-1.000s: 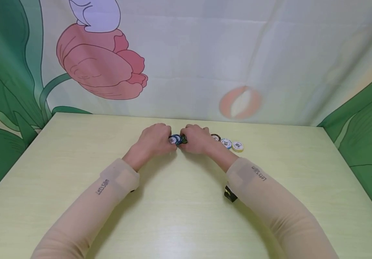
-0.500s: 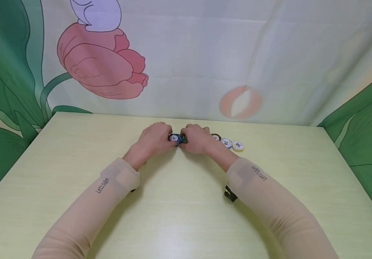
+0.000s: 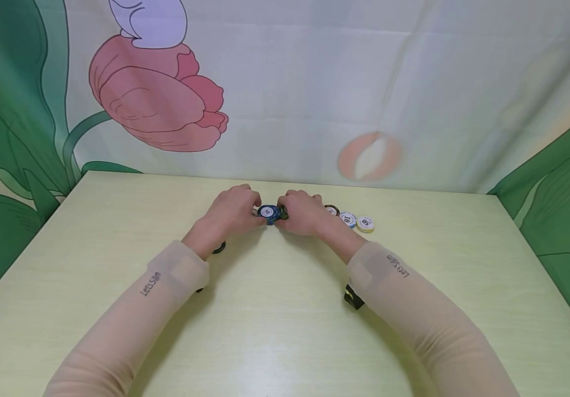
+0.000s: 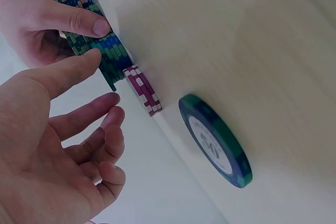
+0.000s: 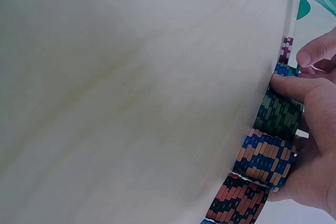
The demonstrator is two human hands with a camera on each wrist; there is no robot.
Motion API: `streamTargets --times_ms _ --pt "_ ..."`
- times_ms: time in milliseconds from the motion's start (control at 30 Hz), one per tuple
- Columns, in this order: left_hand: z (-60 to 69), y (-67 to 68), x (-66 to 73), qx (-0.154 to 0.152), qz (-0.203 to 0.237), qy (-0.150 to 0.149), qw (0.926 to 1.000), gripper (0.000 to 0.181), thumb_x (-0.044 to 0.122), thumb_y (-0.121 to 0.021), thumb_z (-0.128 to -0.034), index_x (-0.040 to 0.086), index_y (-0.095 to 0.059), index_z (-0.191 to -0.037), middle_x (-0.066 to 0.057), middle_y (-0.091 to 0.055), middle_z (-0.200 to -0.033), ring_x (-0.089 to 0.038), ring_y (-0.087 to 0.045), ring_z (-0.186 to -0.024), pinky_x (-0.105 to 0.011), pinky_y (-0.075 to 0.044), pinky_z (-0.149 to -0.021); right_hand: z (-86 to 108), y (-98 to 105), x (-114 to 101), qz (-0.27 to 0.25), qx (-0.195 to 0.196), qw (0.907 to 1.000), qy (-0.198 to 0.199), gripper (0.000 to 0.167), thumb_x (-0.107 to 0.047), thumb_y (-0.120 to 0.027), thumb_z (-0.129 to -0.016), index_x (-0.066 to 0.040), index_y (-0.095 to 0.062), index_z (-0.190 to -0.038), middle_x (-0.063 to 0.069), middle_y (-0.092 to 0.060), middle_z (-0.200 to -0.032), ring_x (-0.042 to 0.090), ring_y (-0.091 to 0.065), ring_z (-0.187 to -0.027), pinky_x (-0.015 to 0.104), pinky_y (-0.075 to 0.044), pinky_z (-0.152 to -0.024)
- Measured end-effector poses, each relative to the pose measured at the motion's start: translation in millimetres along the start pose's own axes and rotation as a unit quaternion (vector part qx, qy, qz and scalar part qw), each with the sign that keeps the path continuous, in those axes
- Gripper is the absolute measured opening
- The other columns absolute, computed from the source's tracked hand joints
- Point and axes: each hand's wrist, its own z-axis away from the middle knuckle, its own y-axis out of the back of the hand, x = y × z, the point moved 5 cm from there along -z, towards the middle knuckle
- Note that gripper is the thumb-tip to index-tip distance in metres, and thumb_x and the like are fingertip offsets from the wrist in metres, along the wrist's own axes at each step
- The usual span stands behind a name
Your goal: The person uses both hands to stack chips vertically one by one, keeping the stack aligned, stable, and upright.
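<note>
A blue poker chip stack (image 3: 267, 212) stands between my hands, its pale round label facing up. My left hand (image 3: 230, 209) is beside it, fingers loosely bent and apart; in the left wrist view its thumb tip is close to the stack, and contact cannot be told. My right hand (image 3: 301, 212) grips chip stacks, its thumb lying across the green stack (image 5: 281, 114) and its other fingers partly hidden. Purple-and-white chips (image 4: 143, 90) sit just left of the blue stack. A green-and-blue chip (image 4: 215, 140) lies near my left wrist.
Blue-and-orange chips (image 5: 265, 158) and black-and-orange chips (image 5: 239, 200) continue the row under my right hand. Farther right, a light-blue-edged chip (image 3: 347, 219) and a yellow-edged chip (image 3: 365, 224) show. The table (image 3: 275, 320) meets a printed curtain (image 3: 285, 99) behind.
My left hand has drawn slightly left from the blue stack, whose top chips now look lined up instead of offset. The chip by my left wrist has come into view. My right hand stays put.
</note>
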Motion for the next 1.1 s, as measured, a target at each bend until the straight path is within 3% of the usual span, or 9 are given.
streamTargets --times_ms 500,1100 --pt "-5.8 -4.2 3.5 -0.015 0.012 0.012 0.9997 0.032 0.026 -0.08 -0.0914 0.0 -0.074 -0.108 -0.011 -0.062 -0.098 -0.025 -0.056 -0.088 -0.037 -0.049 -0.078 0.7 0.7 0.4 -0.001 0.0 1.0 0.0 0.033 -0.036 -0.071 -0.096 -0.012 -0.069 -0.119 0.004 -0.062 -0.111 0.024 -0.055 -0.104 0.056 -0.043 -0.089" --pt "-3.1 -3.6 1.7 -0.007 0.02 0.024 0.9995 0.038 0.031 -0.079 -0.0915 0.0 -0.072 -0.112 -0.012 -0.062 -0.103 -0.026 -0.057 -0.09 -0.038 -0.05 -0.079 -0.8 0.3 0.7 0.005 0.002 1.0 -0.002 0.033 -0.036 -0.072 -0.096 -0.012 -0.069 -0.118 0.004 -0.062 -0.111 0.024 -0.056 -0.103 0.056 -0.043 -0.089"
